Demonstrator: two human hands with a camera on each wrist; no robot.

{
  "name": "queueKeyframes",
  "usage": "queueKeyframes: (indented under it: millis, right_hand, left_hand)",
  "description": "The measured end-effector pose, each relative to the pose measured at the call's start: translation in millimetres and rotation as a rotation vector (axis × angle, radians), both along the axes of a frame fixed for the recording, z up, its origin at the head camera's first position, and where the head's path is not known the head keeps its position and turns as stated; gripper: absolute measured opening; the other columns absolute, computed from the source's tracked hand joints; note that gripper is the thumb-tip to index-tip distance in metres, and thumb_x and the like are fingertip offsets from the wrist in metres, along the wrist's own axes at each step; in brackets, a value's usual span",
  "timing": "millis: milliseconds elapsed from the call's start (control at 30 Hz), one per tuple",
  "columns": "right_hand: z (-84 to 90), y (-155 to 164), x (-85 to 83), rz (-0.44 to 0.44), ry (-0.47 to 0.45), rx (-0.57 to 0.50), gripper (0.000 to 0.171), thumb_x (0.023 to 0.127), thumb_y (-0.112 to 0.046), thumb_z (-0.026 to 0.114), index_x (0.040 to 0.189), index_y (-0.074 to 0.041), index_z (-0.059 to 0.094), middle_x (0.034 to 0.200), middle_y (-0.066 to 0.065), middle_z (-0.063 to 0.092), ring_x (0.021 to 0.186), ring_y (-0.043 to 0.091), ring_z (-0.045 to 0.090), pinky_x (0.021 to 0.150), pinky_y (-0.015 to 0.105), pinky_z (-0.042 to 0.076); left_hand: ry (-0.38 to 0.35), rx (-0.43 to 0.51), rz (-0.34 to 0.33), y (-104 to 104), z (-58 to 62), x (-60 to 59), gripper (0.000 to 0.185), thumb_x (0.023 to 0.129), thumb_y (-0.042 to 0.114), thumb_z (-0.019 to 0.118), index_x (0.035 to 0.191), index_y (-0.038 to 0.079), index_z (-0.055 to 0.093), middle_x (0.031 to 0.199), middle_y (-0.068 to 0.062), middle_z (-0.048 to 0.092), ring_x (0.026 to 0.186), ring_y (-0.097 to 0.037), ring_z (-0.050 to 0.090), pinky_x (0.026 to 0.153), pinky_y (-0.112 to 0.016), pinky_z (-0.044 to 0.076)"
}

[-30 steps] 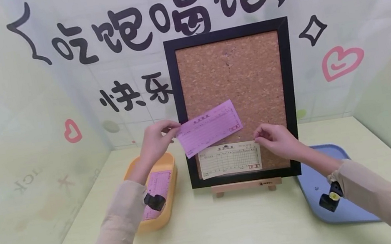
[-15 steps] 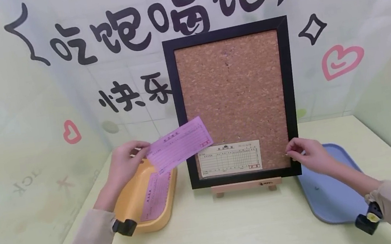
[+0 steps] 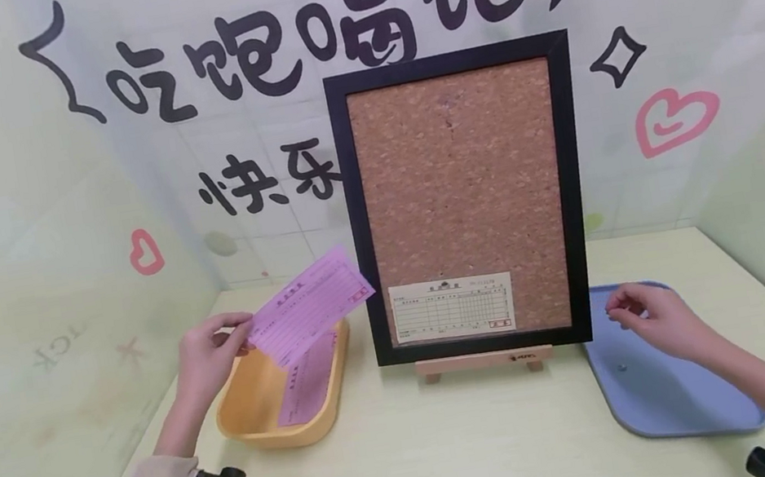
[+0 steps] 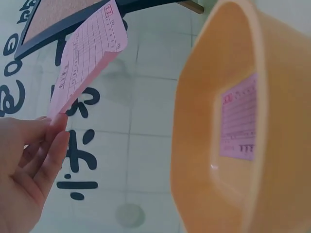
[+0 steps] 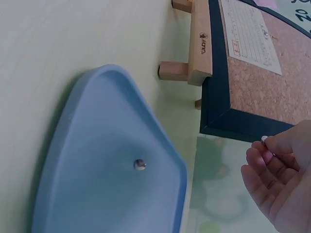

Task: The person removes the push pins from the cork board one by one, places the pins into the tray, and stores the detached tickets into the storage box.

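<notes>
My left hand [image 3: 210, 355] pinches the left end of a pink receipt slip [image 3: 310, 303], which hangs tilted above the yellow bin [image 3: 234, 413]. In the left wrist view the slip's free edge curls. Another pink slip [image 3: 311, 385] lies inside the bin. My right hand [image 3: 658, 321] is over the blue tray [image 3: 648, 405], pinching a thumbtack [image 5: 264, 139] mostly hidden by the fingers. A second small silvery tack [image 5: 140, 164] lies on the tray. On the corkboard [image 3: 462, 177], a cream receipt slip [image 3: 452, 309] sits flat near the lower left corner.
The black-framed corkboard leans on a small wooden easel [image 3: 486, 360] at the middle of the pale table [image 3: 444, 452]. Behind it rises a wall [image 3: 264, 240] with black lettering. Side walls stand to the left and right.
My left hand has drawn the pink slip leftward and down, away from the board to above the bin. My right hand has left the cream slip and moved right, over the tray.
</notes>
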State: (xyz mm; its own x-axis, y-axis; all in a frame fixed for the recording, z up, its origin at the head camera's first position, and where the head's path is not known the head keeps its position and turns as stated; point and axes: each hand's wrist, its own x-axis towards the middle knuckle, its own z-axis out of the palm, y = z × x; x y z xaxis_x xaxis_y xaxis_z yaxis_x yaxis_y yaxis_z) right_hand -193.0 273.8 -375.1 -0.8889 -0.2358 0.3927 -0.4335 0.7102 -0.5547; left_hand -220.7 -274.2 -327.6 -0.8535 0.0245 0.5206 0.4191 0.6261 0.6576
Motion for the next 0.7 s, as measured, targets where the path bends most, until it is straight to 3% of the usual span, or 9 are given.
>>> queueKeyframes:
  millis: [167, 267, 433, 567, 700]
  right_hand:
    - [-9.9, 8.5, 5.9, -0.010, -0.016, -0.020, 0.003, 0.082, 0.003, 0.060, 0.081, 0.000, 0.059, 0.069, -0.003, 0.057, 0.057, 0.006, 0.052, 0.047, 0.021, 0.042]
    - [-18.8, 12.7, 10.3, -0.008, -0.025, -0.024, 0.003, 0.082, 0.003, 0.060, 0.082, 0.000, 0.059, 0.068, -0.003, 0.056, 0.057, 0.006, 0.051, 0.047, 0.021, 0.041]
    - [-31.2, 21.2, 17.7, -0.026, -0.031, -0.036, 0.006, 0.080, 0.006, 0.061, 0.081, 0.000, 0.058, 0.066, -0.002, 0.056, 0.056, 0.004, 0.050, 0.047, 0.020, 0.041]
    - [-39.8, 26.7, 22.4, -0.038, -0.056, -0.048, 0.004, 0.081, 0.005, 0.061, 0.081, 0.002, 0.058, 0.065, -0.002, 0.056, 0.056, 0.003, 0.050, 0.047, 0.020, 0.041]
    - [-46.7, 28.9, 24.6, -0.029, -0.058, -0.070, 0.004, 0.080, 0.006, 0.060, 0.081, 0.003, 0.058, 0.065, -0.002, 0.056, 0.056, 0.002, 0.050, 0.047, 0.019, 0.041]
  left_hand:
    - [-0.016, 0.036, 0.031, -7.3, -9.6, 8.9, 0.013, 0.083, -0.006, 0.059, 0.092, -0.014, 0.064, 0.085, -0.027, 0.063, 0.053, -0.001, 0.059, 0.051, -0.019, 0.052]
    - [-0.032, 0.028, 0.071, -20.4, -27.8, 6.7, 0.013, 0.083, -0.003, 0.060, 0.092, -0.010, 0.065, 0.083, -0.024, 0.065, 0.054, 0.000, 0.059, 0.051, -0.017, 0.051]
    - [-0.068, 0.023, 0.125, -26.4, -43.2, 13.7, 0.012, 0.083, -0.004, 0.060, 0.092, -0.010, 0.065, 0.081, -0.023, 0.065, 0.054, -0.004, 0.060, 0.051, -0.017, 0.051]
    - [-0.100, 0.020, 0.180, -27.2, -52.9, 17.6, 0.013, 0.083, -0.003, 0.059, 0.093, -0.009, 0.065, 0.082, -0.023, 0.065, 0.055, -0.009, 0.061, 0.052, -0.016, 0.051]
    - [-0.125, 0.028, 0.238, -26.8, -59.1, 18.7, 0.013, 0.084, -0.003, 0.058, 0.093, -0.010, 0.065, 0.083, -0.025, 0.065, 0.054, -0.004, 0.059, 0.052, -0.016, 0.051]
